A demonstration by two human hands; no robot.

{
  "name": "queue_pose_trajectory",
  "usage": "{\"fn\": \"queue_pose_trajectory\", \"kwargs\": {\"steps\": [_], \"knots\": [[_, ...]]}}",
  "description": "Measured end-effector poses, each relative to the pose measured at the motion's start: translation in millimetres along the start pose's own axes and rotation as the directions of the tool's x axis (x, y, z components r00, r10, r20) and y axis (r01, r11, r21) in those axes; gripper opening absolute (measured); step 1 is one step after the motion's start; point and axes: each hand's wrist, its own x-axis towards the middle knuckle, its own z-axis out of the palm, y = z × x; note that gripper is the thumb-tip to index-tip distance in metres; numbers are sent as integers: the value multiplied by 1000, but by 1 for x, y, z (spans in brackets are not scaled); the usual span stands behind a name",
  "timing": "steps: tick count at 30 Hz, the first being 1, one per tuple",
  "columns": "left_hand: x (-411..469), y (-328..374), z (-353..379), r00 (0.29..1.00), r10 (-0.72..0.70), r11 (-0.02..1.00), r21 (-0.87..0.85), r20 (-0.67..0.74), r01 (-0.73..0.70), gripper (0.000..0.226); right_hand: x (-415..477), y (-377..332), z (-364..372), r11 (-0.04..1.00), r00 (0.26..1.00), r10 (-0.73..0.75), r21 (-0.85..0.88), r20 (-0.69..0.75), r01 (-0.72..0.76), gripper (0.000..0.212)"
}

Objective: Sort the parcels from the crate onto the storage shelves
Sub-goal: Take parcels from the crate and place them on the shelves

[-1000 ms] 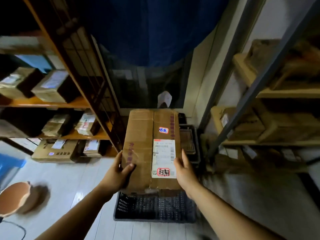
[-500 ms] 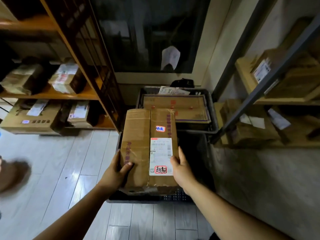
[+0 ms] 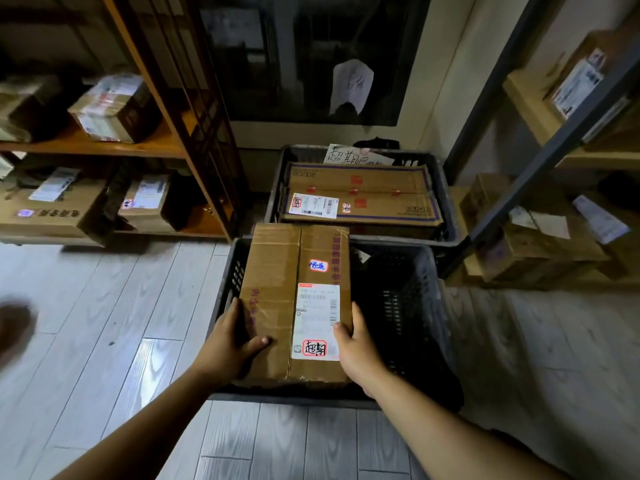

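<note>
I hold a brown cardboard parcel [image 3: 277,299] with a white shipping label and a red-framed sticker, above the near black plastic crate [image 3: 401,306]. My left hand [image 3: 232,341] grips the parcel's left side near its bottom corner, thumb on top. Gripping the right edge beside the label is my right hand [image 3: 356,344]. The parcel hides the crate's left part; the crate's right part looks dark and mostly bare.
A second black crate [image 3: 277,188] behind holds a flat wide box [image 3: 360,192]. An orange wooden shelf unit [image 3: 145,147] with several parcels stands at left. At right, a grey metal-framed shelf [image 3: 526,181] carries more boxes. Pale plank floor surrounds the crates.
My view has tilted downward, bringing both crates into sight. The parcel has come lower, over the near crate. Both hands keep the same grip.
</note>
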Motion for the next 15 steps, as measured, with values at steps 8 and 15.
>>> {"fn": "queue_pose_trajectory", "kwargs": {"steps": [8,15], "knots": [[18,-38,30,994,-107,951,296,36,91,108,29,48,23,995,1000,12,-98,17,-11,61],[32,-53,39,984,-153,916,387,93,106,108,42,60,31,980,995,74,-187,64,-61,63]]}}
